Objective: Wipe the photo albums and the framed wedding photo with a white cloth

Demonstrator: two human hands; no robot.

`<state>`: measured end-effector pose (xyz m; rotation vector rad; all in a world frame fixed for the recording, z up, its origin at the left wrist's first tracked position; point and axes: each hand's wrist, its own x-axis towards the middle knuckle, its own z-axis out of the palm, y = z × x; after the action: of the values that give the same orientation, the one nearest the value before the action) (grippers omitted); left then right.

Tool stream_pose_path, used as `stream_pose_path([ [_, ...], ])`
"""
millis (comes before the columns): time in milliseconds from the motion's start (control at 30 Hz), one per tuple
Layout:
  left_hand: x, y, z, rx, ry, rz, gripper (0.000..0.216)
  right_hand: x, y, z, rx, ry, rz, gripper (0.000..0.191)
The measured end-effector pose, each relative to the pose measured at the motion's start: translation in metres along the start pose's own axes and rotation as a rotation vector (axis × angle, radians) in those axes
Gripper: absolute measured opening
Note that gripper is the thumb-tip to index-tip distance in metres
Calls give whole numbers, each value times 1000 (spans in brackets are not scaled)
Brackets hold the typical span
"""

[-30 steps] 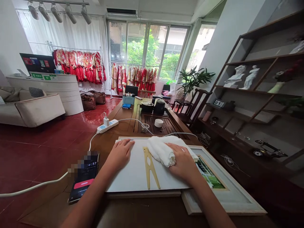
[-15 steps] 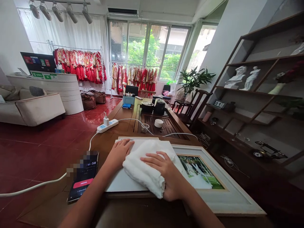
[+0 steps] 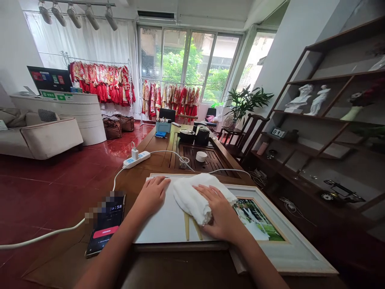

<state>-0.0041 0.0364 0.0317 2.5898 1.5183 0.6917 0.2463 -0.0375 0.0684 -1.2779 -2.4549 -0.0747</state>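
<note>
Under my right hand [image 3: 218,212] is a bunched white towel [image 3: 191,198], pressed against a flat white panel [image 3: 162,226]; my thumb and fingers grip its near edge. My left hand [image 3: 153,196] lies on the panel's upper left part with its fingers stretched out, holding nothing. Two narrow yellowish strips [image 3: 187,226] show on the panel below the towel. To the right, partly under the panel and my right arm, lies a white picture frame [image 3: 300,257] with a photo [image 3: 255,218] of people in white on grass.
Left of my left forearm lies a phone [image 3: 105,230] with its screen lit. A white power strip [image 3: 136,159] and its cable cross the wooden table. Farther back are a small white cup [image 3: 201,156], a tea tray [image 3: 219,160] and a black kettle [image 3: 202,136].
My right hand has slid the towel to the right and slightly away over the panel, uncovering the yellowish strips. My left hand has stayed nearly still.
</note>
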Motion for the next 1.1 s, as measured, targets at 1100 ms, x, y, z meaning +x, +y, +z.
stream_pose_path([
  [1100,2,-3,2,9,-6,34,39,4,-18,-7,132,-135,-222,69],
])
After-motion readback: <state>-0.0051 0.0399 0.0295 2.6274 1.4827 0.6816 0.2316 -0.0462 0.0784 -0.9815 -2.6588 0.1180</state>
